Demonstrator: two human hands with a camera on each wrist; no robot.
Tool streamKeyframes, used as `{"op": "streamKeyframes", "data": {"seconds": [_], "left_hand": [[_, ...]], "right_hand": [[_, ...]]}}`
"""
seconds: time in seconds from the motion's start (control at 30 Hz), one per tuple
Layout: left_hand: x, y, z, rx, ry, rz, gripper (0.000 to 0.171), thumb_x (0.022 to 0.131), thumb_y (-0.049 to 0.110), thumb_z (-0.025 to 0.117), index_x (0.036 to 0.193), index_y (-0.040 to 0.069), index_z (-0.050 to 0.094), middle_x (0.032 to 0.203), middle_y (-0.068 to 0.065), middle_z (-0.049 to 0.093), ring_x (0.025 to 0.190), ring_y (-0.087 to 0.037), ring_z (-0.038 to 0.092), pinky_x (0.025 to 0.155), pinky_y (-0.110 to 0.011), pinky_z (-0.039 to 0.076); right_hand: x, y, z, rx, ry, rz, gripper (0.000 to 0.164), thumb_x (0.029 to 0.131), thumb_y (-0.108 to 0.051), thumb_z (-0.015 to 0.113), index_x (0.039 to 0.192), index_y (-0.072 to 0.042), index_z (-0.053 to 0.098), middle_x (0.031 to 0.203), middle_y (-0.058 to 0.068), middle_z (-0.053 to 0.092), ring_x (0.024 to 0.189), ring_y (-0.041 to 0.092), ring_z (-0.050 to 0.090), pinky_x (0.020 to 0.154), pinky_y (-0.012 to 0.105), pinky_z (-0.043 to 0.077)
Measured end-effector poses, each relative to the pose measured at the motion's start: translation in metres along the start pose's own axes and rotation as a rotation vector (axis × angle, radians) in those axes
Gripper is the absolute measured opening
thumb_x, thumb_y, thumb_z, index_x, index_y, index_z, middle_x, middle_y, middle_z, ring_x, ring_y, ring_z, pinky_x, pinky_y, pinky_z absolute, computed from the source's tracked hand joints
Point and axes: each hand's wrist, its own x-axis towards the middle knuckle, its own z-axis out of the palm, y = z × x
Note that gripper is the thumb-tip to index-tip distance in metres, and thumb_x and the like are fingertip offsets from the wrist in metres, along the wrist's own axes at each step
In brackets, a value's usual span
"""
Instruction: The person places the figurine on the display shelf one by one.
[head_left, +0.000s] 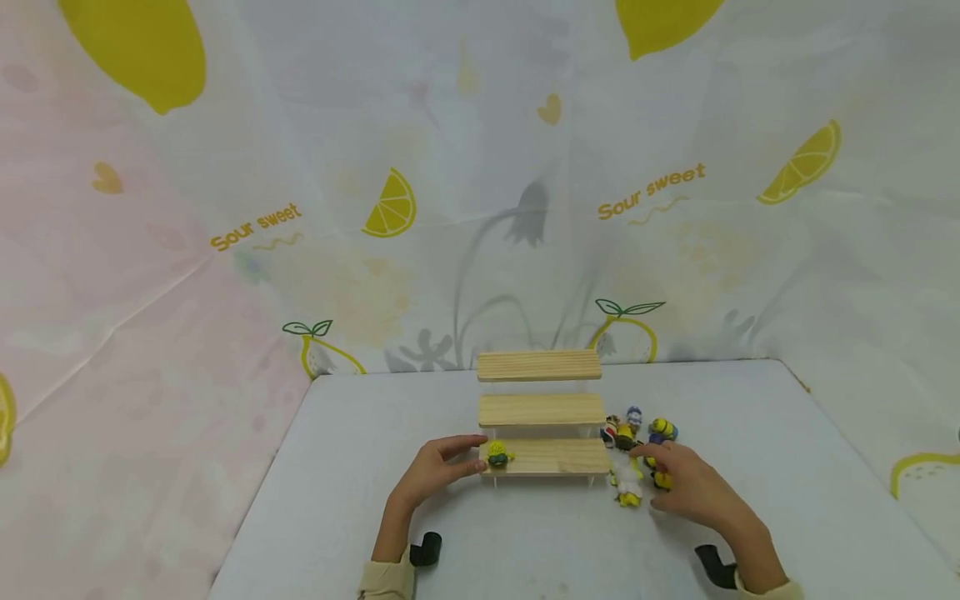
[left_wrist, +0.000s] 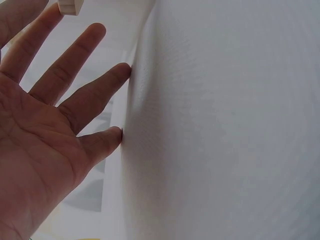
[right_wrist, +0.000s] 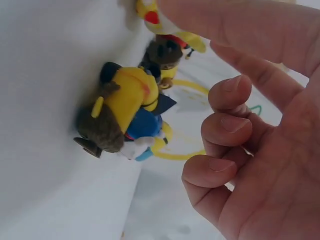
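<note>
A three-tier wooden shelf stand (head_left: 555, 457) stands on the table. At its left end my left hand (head_left: 442, 468) touches the lowest tier, thumb and fingers apart; in the left wrist view its fingers spread out straight, one fingertip at a wooden corner (left_wrist: 70, 7). A small yellow and green figurine (head_left: 497, 454) sits on that tier, near the left fingertips. To the stand's right my right hand (head_left: 690, 483) hovers at a cluster of toy figurines, thumb and index finger apart, the other fingers loosely bent. Beside it lie a white and yellow figurine (head_left: 627, 479) and a yellow figurine with a brown head (right_wrist: 127, 92).
More small figurines (head_left: 624, 435) lie just right of the stand, and a yellow and blue one (head_left: 663, 429) lies farther right. A white table (head_left: 360, 450) carries everything. Behind it hangs a lemon-patterned cloth (head_left: 480, 275).
</note>
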Motion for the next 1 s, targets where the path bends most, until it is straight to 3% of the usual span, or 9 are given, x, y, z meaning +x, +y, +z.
{"op": "streamKeyframes", "data": {"seconds": [0.2,0.3,0.4,0.5,0.63,0.87,1.0], "left_hand": [[0.0,0.0,-0.001,0.012,0.005,0.003,0.048,0.086,0.031,0.078,0.129,0.014,0.067,0.129,0.005,0.064,0.13,-0.021,0.05,0.11,-0.047,0.037],[0.0,0.001,-0.001,0.011,0.005,0.007,0.047,0.086,0.03,0.078,0.129,0.014,0.067,0.13,0.004,0.064,0.13,-0.021,0.05,0.11,-0.047,0.037],[0.0,0.001,0.0,0.01,0.003,0.01,0.046,0.087,0.029,0.078,0.129,0.013,0.067,0.13,0.002,0.064,0.13,-0.022,0.05,0.11,-0.048,0.037],[0.0,0.002,0.0,0.013,0.007,0.01,0.046,0.087,0.028,0.078,0.128,0.013,0.067,0.13,0.001,0.064,0.13,-0.023,0.05,0.11,-0.048,0.037],[0.001,0.001,0.0,0.004,0.009,0.022,0.045,0.087,0.025,0.078,0.128,0.012,0.067,0.13,-0.001,0.064,0.13,-0.024,0.05,0.111,-0.049,0.036],[0.001,0.001,0.001,0.012,0.007,0.007,0.046,0.086,0.029,0.079,0.128,0.015,0.068,0.129,0.005,0.064,0.13,-0.019,0.05,0.111,-0.046,0.037],[0.0,0.002,0.0,-0.002,0.01,0.021,0.045,0.086,0.024,0.079,0.129,0.011,0.067,0.13,0.0,0.064,0.131,-0.023,0.05,0.111,-0.047,0.036]], "right_hand": [[0.002,-0.002,-0.003,0.023,0.048,0.02,0.068,0.074,-0.034,0.088,0.13,-0.007,0.06,0.083,0.001,0.05,0.075,0.018,0.044,0.06,0.033,0.038],[0.005,0.001,0.001,0.028,0.054,0.062,0.071,0.076,-0.041,0.084,0.131,-0.003,0.059,0.083,0.001,0.05,0.074,0.017,0.043,0.059,0.033,0.037],[0.007,0.004,0.005,0.026,0.042,0.06,0.059,0.083,-0.036,0.08,0.13,-0.004,0.061,0.083,0.001,0.05,0.074,0.017,0.044,0.06,0.032,0.037],[0.009,0.006,0.008,0.041,0.056,0.022,0.039,0.089,-0.02,0.074,0.125,-0.007,0.066,0.082,0.0,0.05,0.072,0.017,0.043,0.06,0.032,0.037],[0.012,0.007,0.01,0.06,0.087,-0.007,0.025,0.091,-0.008,0.071,0.116,-0.01,0.071,0.08,-0.002,0.053,0.071,0.015,0.043,0.06,0.031,0.038],[0.017,0.01,0.009,0.066,0.086,0.021,0.016,0.088,-0.008,0.073,0.104,-0.011,0.073,0.078,-0.004,0.054,0.071,0.016,0.045,0.06,0.032,0.039],[0.015,0.013,0.008,0.066,0.094,-0.018,0.013,0.088,-0.012,0.075,0.101,-0.012,0.072,0.079,-0.004,0.051,0.071,0.015,0.044,0.059,0.031,0.037]]}}
